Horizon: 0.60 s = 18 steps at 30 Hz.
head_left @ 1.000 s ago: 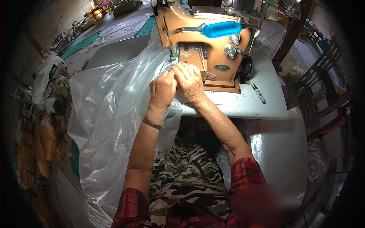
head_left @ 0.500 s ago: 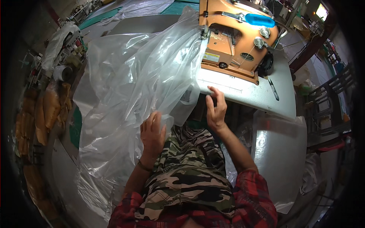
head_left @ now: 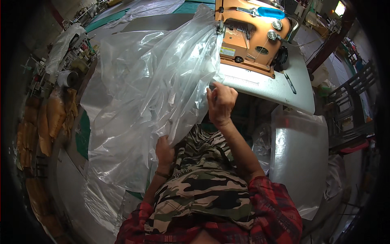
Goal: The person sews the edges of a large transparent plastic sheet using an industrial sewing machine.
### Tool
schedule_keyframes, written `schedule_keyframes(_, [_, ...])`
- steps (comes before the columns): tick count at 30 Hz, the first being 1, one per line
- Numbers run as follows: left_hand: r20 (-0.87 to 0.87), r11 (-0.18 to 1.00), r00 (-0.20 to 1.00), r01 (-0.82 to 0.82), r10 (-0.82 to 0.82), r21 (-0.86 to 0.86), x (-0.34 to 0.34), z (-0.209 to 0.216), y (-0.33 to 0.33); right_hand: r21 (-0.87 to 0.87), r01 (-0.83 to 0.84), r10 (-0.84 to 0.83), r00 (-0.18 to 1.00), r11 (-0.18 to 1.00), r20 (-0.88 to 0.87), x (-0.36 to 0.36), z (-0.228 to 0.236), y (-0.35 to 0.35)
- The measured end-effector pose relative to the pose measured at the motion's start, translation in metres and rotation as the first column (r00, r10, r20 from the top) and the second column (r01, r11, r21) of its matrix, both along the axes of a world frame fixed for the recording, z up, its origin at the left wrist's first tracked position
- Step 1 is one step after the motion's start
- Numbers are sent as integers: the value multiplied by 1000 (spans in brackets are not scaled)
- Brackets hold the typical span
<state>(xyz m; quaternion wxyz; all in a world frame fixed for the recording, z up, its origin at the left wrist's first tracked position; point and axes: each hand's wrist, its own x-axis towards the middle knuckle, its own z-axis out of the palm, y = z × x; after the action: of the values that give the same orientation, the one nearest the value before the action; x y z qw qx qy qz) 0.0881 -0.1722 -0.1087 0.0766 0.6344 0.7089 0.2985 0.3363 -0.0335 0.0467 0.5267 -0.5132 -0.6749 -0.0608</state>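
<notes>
A large crumpled sheet of clear plastic [head_left: 138,89] drapes over the left of the worktable and down past my lap. Its upper right edge runs to the front of an orange sewing machine [head_left: 266,53]. My left hand [head_left: 165,151] is closed on the sheet's lower edge, just above my left thigh. Higher up and to the right, my right hand [head_left: 222,103] pinches the sheet's right edge close to the table's front rim. The sheet partly hides the left fingertips.
Dark thread snips [head_left: 290,83] lie on the white tabletop [head_left: 300,99] right of the machine. A translucent panel [head_left: 300,162] hangs at my right. Brown wrapped bundles [head_left: 55,116] and a white roll [head_left: 68,78] stand at the left. A dark metal rack [head_left: 353,97] is at the far right.
My right hand has gone from open fingers by the table edge to pinching the sheet, moving left and up. My left hand has moved slightly down and closed on the plastic.
</notes>
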Motion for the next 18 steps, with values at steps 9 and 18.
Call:
schedule_keyframes(9, [694, 998, 719, 0, -39, 56, -69, 132, -34, -513, 60, 274, 790, 856, 549, 28, -27, 7])
schedule_keyframes(18, [-146, 895, 931, 264, -333, -359, -80, 91, -23, -593, -586, 766, 637, 552, 84, 74, 11, -74])
